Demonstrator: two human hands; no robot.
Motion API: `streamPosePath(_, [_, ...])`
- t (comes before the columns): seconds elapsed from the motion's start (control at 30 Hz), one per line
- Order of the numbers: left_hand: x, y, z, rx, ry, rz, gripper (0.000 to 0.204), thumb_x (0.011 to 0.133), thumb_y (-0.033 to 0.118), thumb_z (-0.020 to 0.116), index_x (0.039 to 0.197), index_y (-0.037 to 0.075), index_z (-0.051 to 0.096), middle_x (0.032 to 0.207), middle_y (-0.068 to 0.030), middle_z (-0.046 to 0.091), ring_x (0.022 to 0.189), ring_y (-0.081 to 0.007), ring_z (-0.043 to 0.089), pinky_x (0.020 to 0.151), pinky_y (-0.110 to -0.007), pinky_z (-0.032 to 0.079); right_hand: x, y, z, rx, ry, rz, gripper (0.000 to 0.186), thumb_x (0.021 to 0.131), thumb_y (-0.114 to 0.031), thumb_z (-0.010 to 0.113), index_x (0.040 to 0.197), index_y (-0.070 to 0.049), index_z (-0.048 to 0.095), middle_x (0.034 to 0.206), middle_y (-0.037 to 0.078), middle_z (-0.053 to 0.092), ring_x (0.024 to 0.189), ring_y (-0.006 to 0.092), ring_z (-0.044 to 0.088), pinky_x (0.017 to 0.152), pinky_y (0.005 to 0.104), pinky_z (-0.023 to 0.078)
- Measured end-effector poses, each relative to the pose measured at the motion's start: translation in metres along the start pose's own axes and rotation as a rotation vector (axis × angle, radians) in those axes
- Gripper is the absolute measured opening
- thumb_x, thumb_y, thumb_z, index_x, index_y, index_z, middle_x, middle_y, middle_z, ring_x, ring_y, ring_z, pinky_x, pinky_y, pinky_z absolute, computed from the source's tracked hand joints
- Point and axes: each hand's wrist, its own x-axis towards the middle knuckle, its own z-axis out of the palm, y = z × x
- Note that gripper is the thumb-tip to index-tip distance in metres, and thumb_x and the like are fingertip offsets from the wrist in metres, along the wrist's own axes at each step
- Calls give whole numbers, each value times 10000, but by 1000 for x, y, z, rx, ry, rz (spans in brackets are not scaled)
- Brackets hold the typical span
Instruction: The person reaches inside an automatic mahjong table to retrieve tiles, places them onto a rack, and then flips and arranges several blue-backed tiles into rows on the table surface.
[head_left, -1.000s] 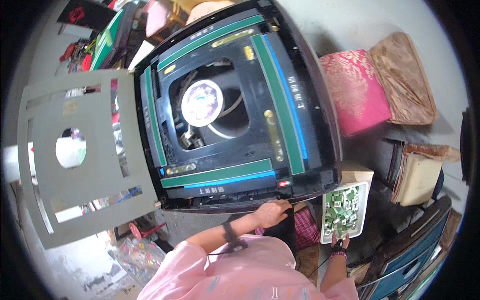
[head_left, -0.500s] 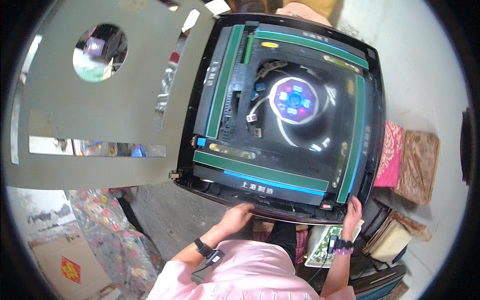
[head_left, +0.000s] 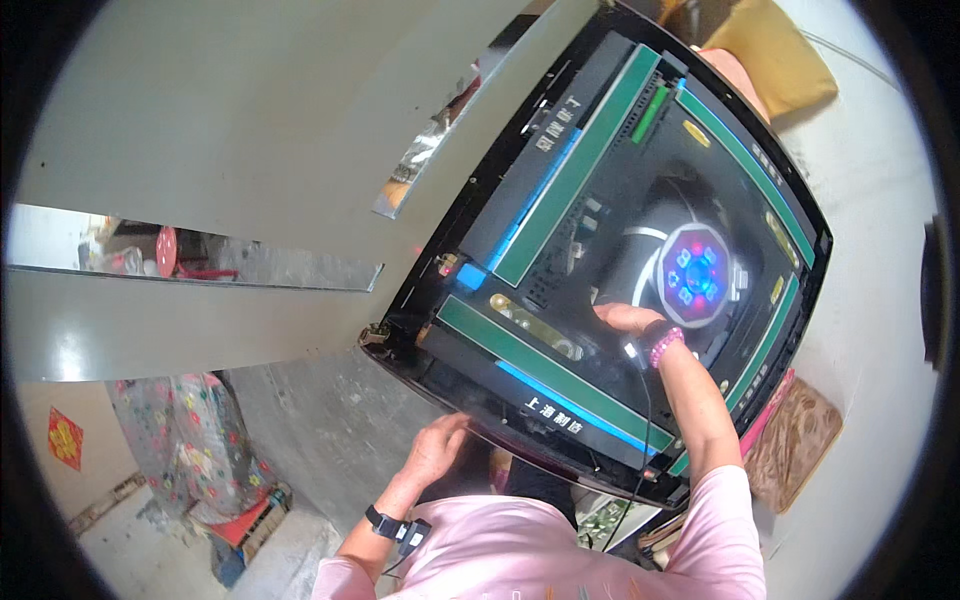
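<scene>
A black automatic mahjong machine (head_left: 555,425) is uncovered, with green strips along its sides and a lit octagonal control disc (head_left: 698,275) in the central opening. My right hand (head_left: 628,320) reaches into that opening, left of the disc; its fingertips point down, and whether they grip anything is hidden. My left hand (head_left: 437,447) rests at the front edge of the machine with fingers loosely bent and apart from the inner parts. Both wrists wear dark devices, with a cable trailing from the right one.
A grey slotted panel (head_left: 180,120) stands out from the machine's left side. A tray of green tiles (head_left: 605,522) shows beneath the front right edge. A flowered covering (head_left: 205,450) lies at lower left; a brown cushion (head_left: 800,440) and a yellow cushion (head_left: 775,55) are to the right.
My right hand moved from the tile tray to the machine's right front corner, then into its central opening. The view turned, and my left hand stayed at the front edge.
</scene>
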Motion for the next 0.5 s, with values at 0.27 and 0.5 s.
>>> streamPosePath(0.27, [2, -2, 21, -111, 157, -80, 216, 919, 124, 544, 1073, 3, 636, 1014, -169, 653, 945, -304, 641, 810, -370, 509, -14, 14, -12, -106, -102, 35, 249, 805, -211, 688, 931, 3, 711, 861, 4, 671, 765, 95, 588, 683, 283, 481])
streamPosePath(0.5, [15, -9, 31, -104, 225, -132, 151, 926, 104, 555, 928, -16, 647, 841, -125, 665, 782, -200, 667, 705, -301, 513, -28, 34, -14, 284, -248, 320, 293, 853, -102, 628, 1124, 6, 651, 997, 28, 693, 859, 113, 644, 765, 280, 530])
